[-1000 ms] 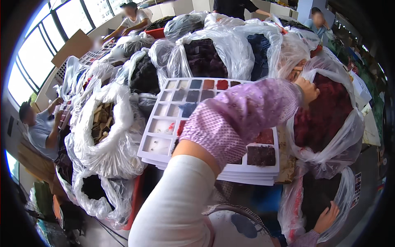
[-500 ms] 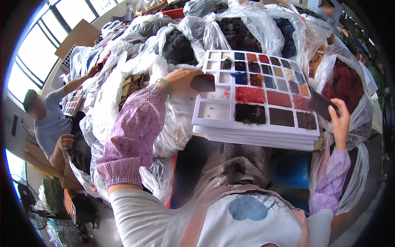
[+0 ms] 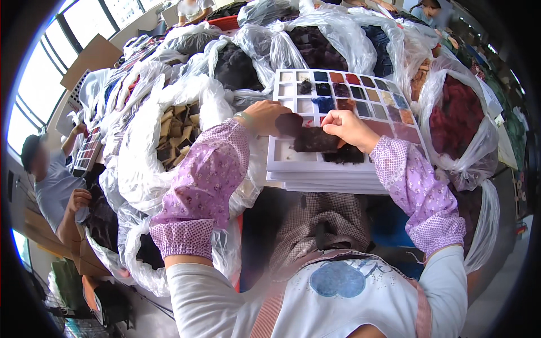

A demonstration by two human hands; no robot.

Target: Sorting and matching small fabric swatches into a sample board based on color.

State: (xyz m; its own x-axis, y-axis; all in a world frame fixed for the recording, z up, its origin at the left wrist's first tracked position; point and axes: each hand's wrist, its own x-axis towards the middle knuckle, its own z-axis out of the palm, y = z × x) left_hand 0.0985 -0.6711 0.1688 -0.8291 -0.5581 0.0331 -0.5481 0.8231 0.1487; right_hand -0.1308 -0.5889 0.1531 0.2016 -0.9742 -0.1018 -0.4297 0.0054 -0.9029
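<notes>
A stack of white sample boards [image 3: 329, 174] lies before me, the top one a grid of coloured fuzzy swatches with several bare cells at its left. My left hand [image 3: 262, 117] is closed at the board's left edge, holding a small dark maroon swatch [image 3: 288, 124]. Between the thumb and fingers of my right hand [image 3: 352, 130] is a dark brown fabric swatch [image 3: 314, 139], held over the lower left cells. It overlaps part of a black swatch [image 3: 345, 155] in the bottom row; whether it touches the board I cannot tell. My right forearm covers the board's lower right.
Plastic bags surround the boards: one holds brown-edged pieces [image 3: 179, 134], others dark fluff [image 3: 236, 67] and deep red fluff [image 3: 457, 115]. At left a person [image 3: 51, 174] handles another swatch board [image 3: 87, 149]. Blue seating [image 3: 389, 230] shows below the stack.
My right hand has swung left from the board's right side, bringing the dark brown swatch over the lower left cells. My left hand, still gripping its swatch, has shifted slightly right.
</notes>
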